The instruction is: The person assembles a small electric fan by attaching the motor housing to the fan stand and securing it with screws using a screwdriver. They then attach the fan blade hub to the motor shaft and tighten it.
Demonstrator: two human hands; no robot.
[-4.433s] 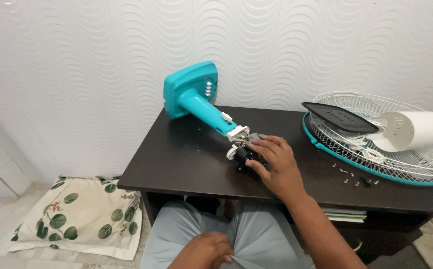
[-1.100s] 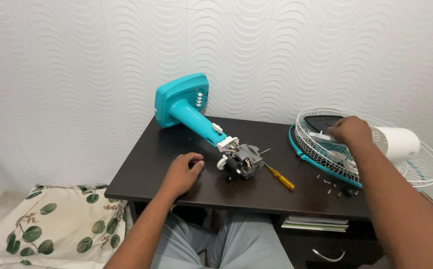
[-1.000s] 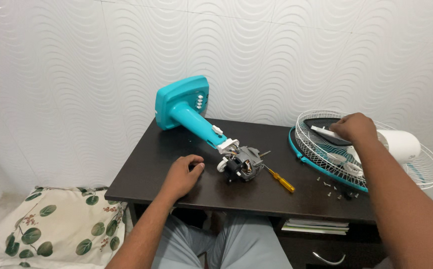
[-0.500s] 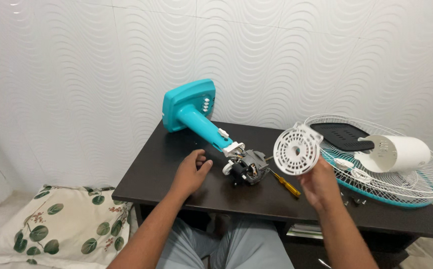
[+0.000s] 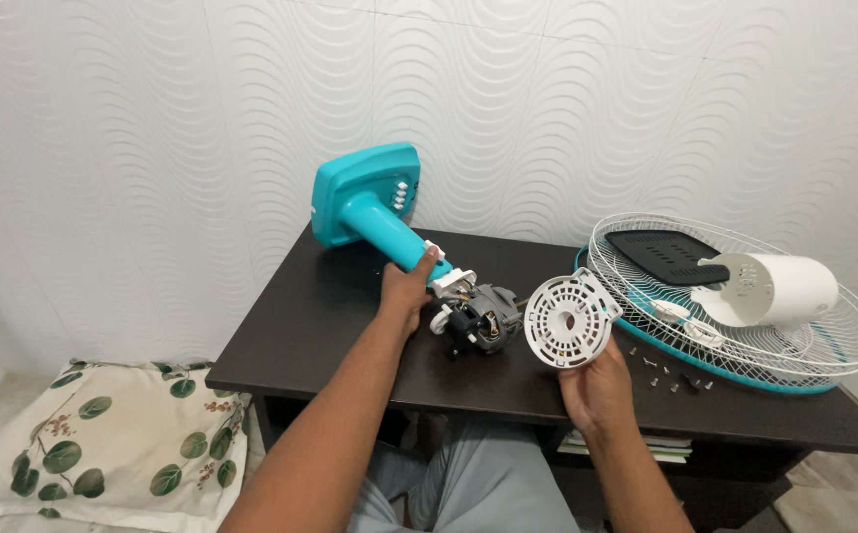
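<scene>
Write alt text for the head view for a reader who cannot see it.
The right hand holds up a round white vented cover beside a bare fan motor lying on a dark table. The left hand grips the teal fan stand by the motor; wire fan guards lie at right.

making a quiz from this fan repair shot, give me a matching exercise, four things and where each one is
Things:
1. round white slotted cover
2. teal fan stand
3. white cylindrical housing
4. loose screws

Places:
A. lying in the wire fan guard
B. on the dark table, in front of the guard
C. held up in the right hand
D. gripped at its neck by the left hand

Pairs: 1-C, 2-D, 3-A, 4-B
</scene>
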